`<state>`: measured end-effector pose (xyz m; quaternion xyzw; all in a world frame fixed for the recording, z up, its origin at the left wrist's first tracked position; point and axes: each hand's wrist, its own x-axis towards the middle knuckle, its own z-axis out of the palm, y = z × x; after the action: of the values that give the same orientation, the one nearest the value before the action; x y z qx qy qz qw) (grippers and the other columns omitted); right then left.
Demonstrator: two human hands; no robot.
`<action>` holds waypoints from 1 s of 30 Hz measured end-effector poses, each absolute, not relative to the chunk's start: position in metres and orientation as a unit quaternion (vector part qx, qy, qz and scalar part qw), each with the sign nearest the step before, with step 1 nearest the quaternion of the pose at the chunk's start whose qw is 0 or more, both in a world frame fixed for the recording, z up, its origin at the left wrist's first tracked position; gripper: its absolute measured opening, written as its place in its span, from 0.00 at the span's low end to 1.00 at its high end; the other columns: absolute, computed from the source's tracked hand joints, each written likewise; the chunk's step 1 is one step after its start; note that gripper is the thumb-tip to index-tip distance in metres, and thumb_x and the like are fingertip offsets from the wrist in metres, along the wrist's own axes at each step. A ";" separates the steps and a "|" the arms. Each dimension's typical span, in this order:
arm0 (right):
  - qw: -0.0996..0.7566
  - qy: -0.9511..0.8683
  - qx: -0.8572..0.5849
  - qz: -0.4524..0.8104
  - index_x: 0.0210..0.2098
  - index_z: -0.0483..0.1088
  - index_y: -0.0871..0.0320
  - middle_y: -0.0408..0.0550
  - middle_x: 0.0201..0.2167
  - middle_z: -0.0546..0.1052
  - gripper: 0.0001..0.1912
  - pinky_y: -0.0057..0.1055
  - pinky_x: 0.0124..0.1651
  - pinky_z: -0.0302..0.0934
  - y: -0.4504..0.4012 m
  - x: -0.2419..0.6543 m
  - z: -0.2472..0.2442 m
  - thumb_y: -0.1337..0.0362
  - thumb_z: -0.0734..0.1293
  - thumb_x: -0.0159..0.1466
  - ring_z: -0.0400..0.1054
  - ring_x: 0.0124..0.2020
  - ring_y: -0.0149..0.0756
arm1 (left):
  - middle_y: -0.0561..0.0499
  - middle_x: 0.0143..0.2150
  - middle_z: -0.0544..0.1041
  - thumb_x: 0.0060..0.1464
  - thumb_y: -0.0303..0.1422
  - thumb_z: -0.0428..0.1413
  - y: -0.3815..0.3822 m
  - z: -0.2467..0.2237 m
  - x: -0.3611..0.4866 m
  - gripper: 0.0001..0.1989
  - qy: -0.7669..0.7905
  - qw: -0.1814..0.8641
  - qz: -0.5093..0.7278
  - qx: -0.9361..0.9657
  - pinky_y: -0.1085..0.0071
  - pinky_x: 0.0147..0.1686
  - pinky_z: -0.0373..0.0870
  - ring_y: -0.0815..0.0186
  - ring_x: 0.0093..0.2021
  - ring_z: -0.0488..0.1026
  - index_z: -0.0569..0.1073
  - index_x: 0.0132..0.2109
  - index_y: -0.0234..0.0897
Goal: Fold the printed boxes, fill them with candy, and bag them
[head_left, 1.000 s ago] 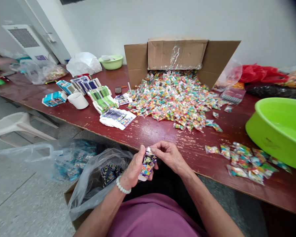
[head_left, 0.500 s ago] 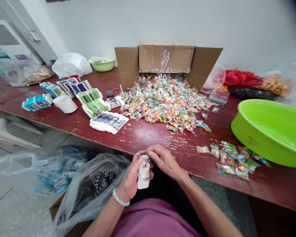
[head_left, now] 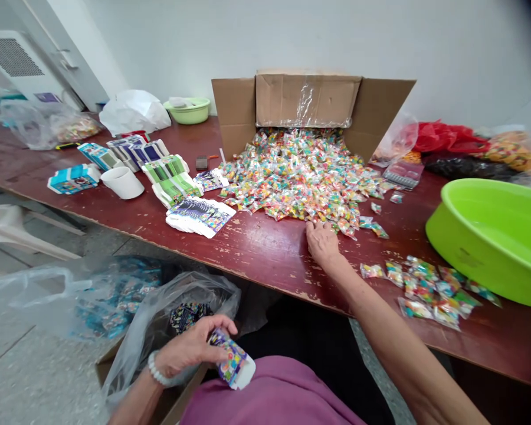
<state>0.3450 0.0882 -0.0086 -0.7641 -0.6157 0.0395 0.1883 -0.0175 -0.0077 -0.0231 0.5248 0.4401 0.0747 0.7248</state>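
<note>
My left hand [head_left: 199, 348] is closed around a small printed candy box [head_left: 230, 359], held low over my lap. The box is tilted, and a white flap stands out at its lower end. Reaching forward, my right hand [head_left: 323, 243] rests at the front edge of a big pile of wrapped candy packets [head_left: 292, 177]. Its fingers are bent down and pressed on a packet there, mostly hidden under them. The pile spills from a cardboard carton [head_left: 307, 100] lying on its side. Flat stacks of purple box blanks [head_left: 203, 215] and green box blanks [head_left: 170, 180] lie left of the pile.
A large green basin [head_left: 482, 236] stands on the right, with loose candy packets [head_left: 433, 289] before it. A white roll [head_left: 123, 182] and blue boxes [head_left: 74, 179] sit at left. Below the table edge, a plastic-lined carton [head_left: 135, 354] holds dark packets, beside a bag of blue packets [head_left: 115, 301].
My hands have parted. The left took the candy box down and left, towards the lined carton. The right let go of the box and reached forward to the candy pile.
</note>
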 end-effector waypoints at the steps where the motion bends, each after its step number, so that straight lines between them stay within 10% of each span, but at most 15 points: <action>1: 0.194 -0.613 -0.764 0.044 0.46 0.72 0.64 0.70 0.45 0.75 0.17 0.48 0.50 0.58 0.088 0.345 -0.007 0.75 0.56 0.65 0.63 0.53 0.57 | 0.55 0.33 0.72 0.36 0.37 0.71 -0.004 -0.023 -0.026 0.24 0.427 0.721 0.018 0.545 0.74 0.33 0.62 0.69 0.32 0.67 0.75 0.42 0.37; 5: 0.247 -0.614 -0.745 0.082 0.50 0.72 0.64 0.66 0.45 0.76 0.19 0.45 0.49 0.61 0.078 0.348 0.000 0.74 0.58 0.63 0.68 0.48 0.52 | 0.54 0.32 0.74 0.37 0.37 0.69 0.000 -0.022 -0.037 0.19 0.385 0.732 -0.102 0.554 0.73 0.32 0.62 0.69 0.31 0.67 0.76 0.37 0.35; 13: 0.589 -0.449 -0.500 0.449 0.49 0.69 0.56 0.47 0.37 0.78 0.18 0.32 0.39 0.68 0.005 0.262 0.018 0.55 0.69 0.62 0.72 0.34 0.35 | 0.48 0.39 0.76 0.56 0.36 0.57 -0.001 0.015 0.026 0.17 0.375 0.769 0.173 0.488 0.73 0.29 0.66 0.67 0.29 0.76 0.64 0.50 0.38; 23: 0.504 -0.594 -0.503 0.374 0.43 0.76 0.51 0.50 0.45 0.76 0.09 0.42 0.52 0.62 -0.028 0.242 0.025 0.58 0.68 0.65 0.68 0.49 0.43 | 0.52 0.35 0.75 0.54 0.29 0.55 -0.016 0.026 0.066 0.18 0.335 0.782 0.272 0.450 0.75 0.25 0.67 0.69 0.24 0.74 0.64 0.53 0.40; 26: 0.486 -0.615 -0.466 0.411 0.37 0.79 0.51 0.51 0.54 0.71 0.12 0.45 0.59 0.56 -0.031 0.246 0.032 0.56 0.64 0.68 0.62 0.59 0.46 | 0.50 0.33 0.76 0.59 0.40 0.52 -0.013 0.028 0.070 0.15 0.341 0.793 0.312 0.397 0.73 0.23 0.68 0.67 0.23 0.74 0.66 0.50 0.38; 30: 0.542 -0.483 -0.455 0.515 0.45 0.75 0.51 0.50 0.49 0.74 0.13 0.37 0.50 0.64 -0.032 0.241 0.027 0.54 0.69 0.64 0.70 0.46 0.39 | 0.45 0.29 0.77 0.61 0.52 0.45 -0.008 0.030 0.075 0.26 0.379 0.801 0.322 0.333 0.73 0.19 0.68 0.66 0.20 0.73 0.71 0.45 0.32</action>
<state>0.2408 -0.0319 0.0269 -0.4547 -0.4833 0.5154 0.5423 0.0748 -0.0077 0.0302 0.3331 0.3788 0.3216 0.8013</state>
